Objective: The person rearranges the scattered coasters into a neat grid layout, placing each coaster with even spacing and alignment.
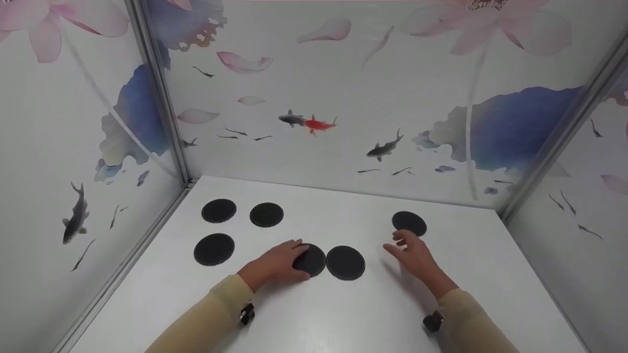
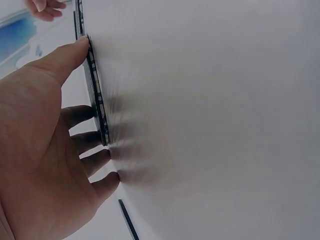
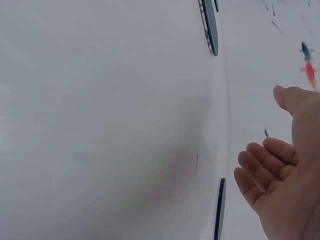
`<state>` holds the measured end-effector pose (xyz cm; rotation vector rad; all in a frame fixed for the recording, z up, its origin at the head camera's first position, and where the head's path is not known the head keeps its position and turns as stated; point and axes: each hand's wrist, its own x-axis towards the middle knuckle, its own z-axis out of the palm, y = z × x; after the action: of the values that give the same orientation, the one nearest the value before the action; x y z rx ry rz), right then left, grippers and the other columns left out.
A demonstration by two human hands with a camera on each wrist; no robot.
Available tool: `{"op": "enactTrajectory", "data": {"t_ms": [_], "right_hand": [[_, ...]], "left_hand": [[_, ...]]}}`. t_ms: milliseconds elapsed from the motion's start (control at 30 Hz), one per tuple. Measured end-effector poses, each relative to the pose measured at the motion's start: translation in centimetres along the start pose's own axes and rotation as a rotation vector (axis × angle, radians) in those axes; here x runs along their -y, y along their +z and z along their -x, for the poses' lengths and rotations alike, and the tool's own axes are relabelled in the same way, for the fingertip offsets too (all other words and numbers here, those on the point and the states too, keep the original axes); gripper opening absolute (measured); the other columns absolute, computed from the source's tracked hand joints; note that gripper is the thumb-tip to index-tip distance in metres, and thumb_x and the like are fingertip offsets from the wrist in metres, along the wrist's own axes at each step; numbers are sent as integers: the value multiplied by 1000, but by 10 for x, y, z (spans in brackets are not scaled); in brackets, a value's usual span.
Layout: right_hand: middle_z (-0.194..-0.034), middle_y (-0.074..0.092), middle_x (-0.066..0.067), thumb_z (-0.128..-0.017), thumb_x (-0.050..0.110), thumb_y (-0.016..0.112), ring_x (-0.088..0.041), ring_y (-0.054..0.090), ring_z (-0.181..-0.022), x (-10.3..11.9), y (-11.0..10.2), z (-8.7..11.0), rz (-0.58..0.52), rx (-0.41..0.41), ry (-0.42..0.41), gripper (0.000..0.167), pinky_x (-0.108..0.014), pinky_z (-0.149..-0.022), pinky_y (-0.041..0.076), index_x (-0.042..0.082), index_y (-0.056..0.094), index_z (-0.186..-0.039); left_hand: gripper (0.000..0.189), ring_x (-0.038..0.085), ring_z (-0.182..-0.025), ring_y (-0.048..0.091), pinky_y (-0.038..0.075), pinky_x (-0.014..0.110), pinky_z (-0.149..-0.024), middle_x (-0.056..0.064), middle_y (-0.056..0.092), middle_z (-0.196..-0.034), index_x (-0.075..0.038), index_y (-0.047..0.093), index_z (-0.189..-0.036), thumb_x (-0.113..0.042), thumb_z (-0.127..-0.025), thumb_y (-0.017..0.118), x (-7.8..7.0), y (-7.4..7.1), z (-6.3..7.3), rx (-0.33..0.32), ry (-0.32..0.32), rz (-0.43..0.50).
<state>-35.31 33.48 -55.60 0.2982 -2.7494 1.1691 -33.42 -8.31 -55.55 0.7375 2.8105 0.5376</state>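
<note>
My left hand [image 1: 279,261] spans a flat black disc [image 1: 311,260] lying on the white table. In the left wrist view its thumb and fingers reach toward opposite ends of the disc's rim [image 2: 96,87], two fingertips touching the table beyond. A second black disc [image 1: 345,263] lies edge to edge with it on the right. My right hand [image 1: 416,256] hovers above the table with loosely bent fingers and nothing in them. Just beyond its fingertips is another black disc [image 1: 409,222], partly covered by them.
Several other black discs lie at the left: one at the back corner [image 1: 219,210], one beside it [image 1: 266,214], one nearer [image 1: 214,249]. White panels painted with fish and lotus flowers surround the table [image 1: 333,318] at the back [image 1: 314,162] and both sides.
</note>
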Motion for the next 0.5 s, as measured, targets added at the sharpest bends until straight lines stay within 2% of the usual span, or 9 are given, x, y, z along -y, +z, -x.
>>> {"op": "enactTrajectory", "data": {"t_ms": [67, 233, 367, 500], "right_hand": [[-145, 63, -25, -105, 38, 79, -42, 61, -134, -6, -3, -8, 22, -24, 14, 64, -60, -113, 50, -5, 57, -148], [-151, 53, -33, -105, 39, 79, -48, 53, -141, -19, -11, -28, 73, -78, 32, 77, -62, -120, 42, -12, 48, -153], [-152, 49, -35, -103, 42, 80, -49, 48, -143, -33, -18, -41, 102, -124, 65, 84, -63, -122, 39, -14, 45, -156], [-151, 46, -38, -101, 48, 81, -51, 45, -140, -48, -24, -55, 131, -131, 120, 93, -65, -121, 39, -16, 41, -156]], "left_hand": [[87, 34, -164, 33, 34, 53, -130, 12, 36, -178, -15, 45, -170, -56, -100, 76, 0, 1, -1, 4, -2, -2], [88, 33, -165, 32, 33, 52, -130, 10, 35, -178, -16, 44, -171, -56, -99, 76, 2, 3, -2, 10, -12, 0], [87, 34, -165, 32, 33, 53, -130, 10, 35, -178, -16, 45, -170, -55, -99, 76, 1, 3, -1, 15, -16, 8], [86, 34, -164, 32, 33, 53, -130, 10, 36, -178, -16, 45, -170, -54, -100, 77, 0, 1, -1, 9, -15, 5]]}}
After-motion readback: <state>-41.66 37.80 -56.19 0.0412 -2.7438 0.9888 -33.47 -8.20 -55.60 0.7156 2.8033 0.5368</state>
